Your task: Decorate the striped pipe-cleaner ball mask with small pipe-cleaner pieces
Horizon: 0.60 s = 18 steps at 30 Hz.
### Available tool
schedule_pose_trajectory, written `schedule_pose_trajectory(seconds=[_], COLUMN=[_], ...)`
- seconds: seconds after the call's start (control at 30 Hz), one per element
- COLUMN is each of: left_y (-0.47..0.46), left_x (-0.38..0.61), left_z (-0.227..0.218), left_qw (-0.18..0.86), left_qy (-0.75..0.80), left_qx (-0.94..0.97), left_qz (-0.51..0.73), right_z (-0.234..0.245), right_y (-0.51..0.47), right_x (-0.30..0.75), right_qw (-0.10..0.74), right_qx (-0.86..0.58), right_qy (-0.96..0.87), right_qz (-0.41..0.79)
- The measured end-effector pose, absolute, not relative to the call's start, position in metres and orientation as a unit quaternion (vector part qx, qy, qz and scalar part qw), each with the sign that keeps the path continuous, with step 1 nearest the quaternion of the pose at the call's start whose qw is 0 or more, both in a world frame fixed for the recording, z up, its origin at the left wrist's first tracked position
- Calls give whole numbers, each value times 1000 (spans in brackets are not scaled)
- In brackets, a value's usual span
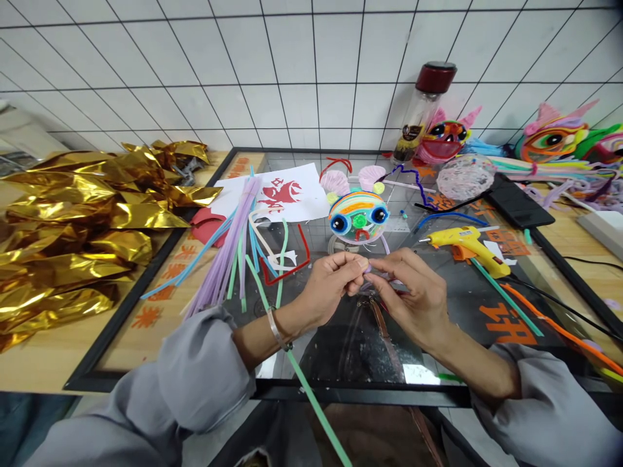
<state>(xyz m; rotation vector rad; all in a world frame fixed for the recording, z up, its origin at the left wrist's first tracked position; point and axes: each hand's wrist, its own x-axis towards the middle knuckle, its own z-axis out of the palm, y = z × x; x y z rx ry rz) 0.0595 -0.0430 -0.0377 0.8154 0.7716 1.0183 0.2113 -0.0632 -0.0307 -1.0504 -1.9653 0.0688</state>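
My left hand (333, 282) and my right hand (413, 292) meet fingertip to fingertip over the glass tabletop. Between them they pinch a small piece of lilac pipe cleaner (368, 268), mostly covered by the fingers. Just beyond stands a colourful animal head made of pipe cleaners (359, 217), with big blue-rimmed eyes, a green nose and pink ears. Left of my hands lies a bundle of lilac pipe cleaners (226, 253), with blue and green ones among them. A bent red pipe cleaner (306, 250) rests nearby.
A yellow hot glue gun (462, 243) lies at right, its cord trailing off. Behind it are a black phone (523, 201), a pale woven ball (466, 176) and a red-lidded bottle (421, 117). Gold foil (97, 220) covers the left side. White paper (302, 188) carries a red cutout.
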Motion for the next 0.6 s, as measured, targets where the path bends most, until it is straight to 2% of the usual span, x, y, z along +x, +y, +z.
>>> schedule_pose_trajectory(seconds=[0.3,0.6], left_y=[-45,-44], left_x=[61,59], left_z=[-39,-39], left_qw=[720,740], left_qy=[350,336], left_qx=[373,365], left_qz=[470,455], right_z=[-30,-28], right_y=[-63,-60], right_x=[210,212], right_qw=[448,461], right_qx=[-428,-418], right_qy=[-785,-783], right_qz=[-7,10])
